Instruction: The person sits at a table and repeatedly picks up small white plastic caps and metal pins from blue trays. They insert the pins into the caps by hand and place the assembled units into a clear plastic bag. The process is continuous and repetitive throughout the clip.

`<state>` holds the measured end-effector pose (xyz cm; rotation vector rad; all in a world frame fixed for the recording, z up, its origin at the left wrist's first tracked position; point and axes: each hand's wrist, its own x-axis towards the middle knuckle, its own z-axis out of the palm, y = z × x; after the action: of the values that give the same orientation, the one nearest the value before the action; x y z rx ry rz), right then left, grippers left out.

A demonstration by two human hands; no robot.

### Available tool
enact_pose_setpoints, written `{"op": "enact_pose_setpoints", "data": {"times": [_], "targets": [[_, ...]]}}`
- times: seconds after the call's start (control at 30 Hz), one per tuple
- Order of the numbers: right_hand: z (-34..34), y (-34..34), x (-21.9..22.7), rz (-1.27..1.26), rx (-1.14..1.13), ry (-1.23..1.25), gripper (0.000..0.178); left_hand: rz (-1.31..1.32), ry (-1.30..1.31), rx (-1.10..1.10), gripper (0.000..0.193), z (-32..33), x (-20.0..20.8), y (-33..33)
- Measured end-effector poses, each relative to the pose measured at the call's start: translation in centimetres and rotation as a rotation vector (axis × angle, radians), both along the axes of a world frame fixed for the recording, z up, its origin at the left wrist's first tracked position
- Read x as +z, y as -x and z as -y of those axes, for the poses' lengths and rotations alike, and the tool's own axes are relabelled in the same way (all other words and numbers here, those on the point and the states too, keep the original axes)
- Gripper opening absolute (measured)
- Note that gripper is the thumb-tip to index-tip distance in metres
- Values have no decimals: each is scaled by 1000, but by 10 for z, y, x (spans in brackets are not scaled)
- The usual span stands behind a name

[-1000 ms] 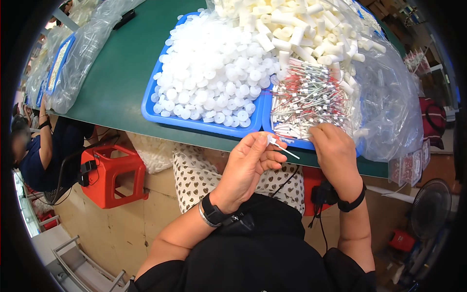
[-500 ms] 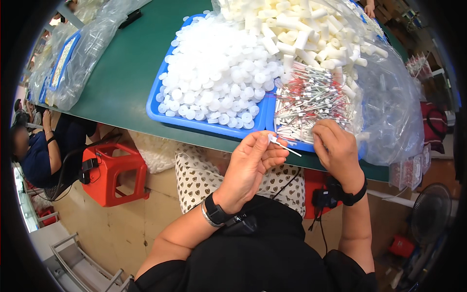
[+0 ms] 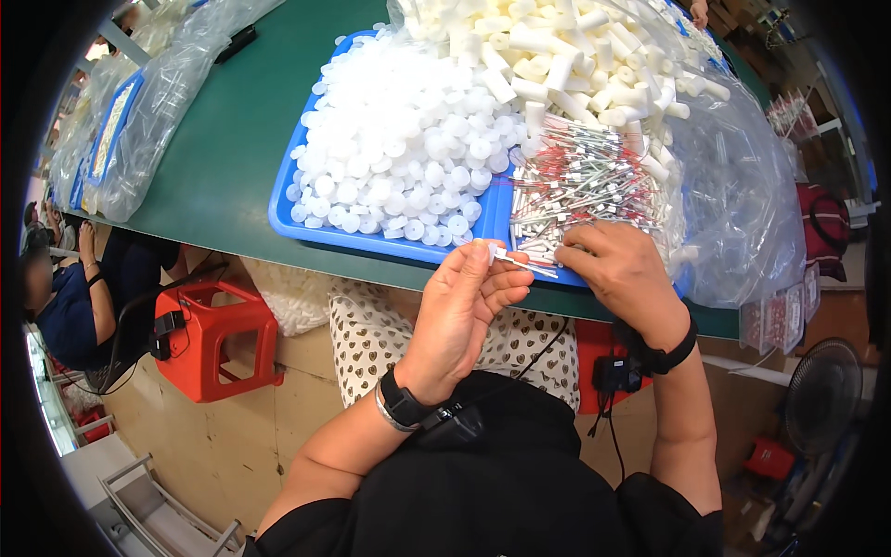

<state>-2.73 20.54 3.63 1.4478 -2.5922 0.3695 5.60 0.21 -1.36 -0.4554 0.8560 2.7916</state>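
My left hand (image 3: 461, 311) pinches a thin white stick with a small white block at its end (image 3: 496, 252) between thumb and fingers. The stick's free end points right, toward my other hand. Close beside it, at the near edge of a blue tray, my right hand (image 3: 624, 269) is curled with thumb and fingertips together; what they hold, if anything, is too small to make out. The tray under and behind it holds a heap of thin white sticks with red and grey wires (image 3: 589, 181).
A blue tray (image 3: 367, 243) piled with translucent white discs (image 3: 390, 148) stands left. Cream foam tubes (image 3: 557, 60) lie heaped behind, with clear plastic bags (image 3: 742, 195) at right. The green table's (image 3: 200, 200) near edge runs before me. A red stool (image 3: 218, 339) and another person (image 3: 79, 292) are at left.
My right hand has moved left, and its fingers are now nearer the stick in my left hand. The left hand keeps its pinch, and the whole view has shifted slightly.
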Motion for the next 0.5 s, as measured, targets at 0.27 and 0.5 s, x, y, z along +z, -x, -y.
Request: {"op": "enact_pose_setpoints", "data": {"times": [0.27,0.5], "targets": [[8,-17,2,270,-152,315,12,-61,-7,24,29,-2,5,3],[12,-21,8,206,-130,323,12,-89,36,37,28,-6,5,5]]}}
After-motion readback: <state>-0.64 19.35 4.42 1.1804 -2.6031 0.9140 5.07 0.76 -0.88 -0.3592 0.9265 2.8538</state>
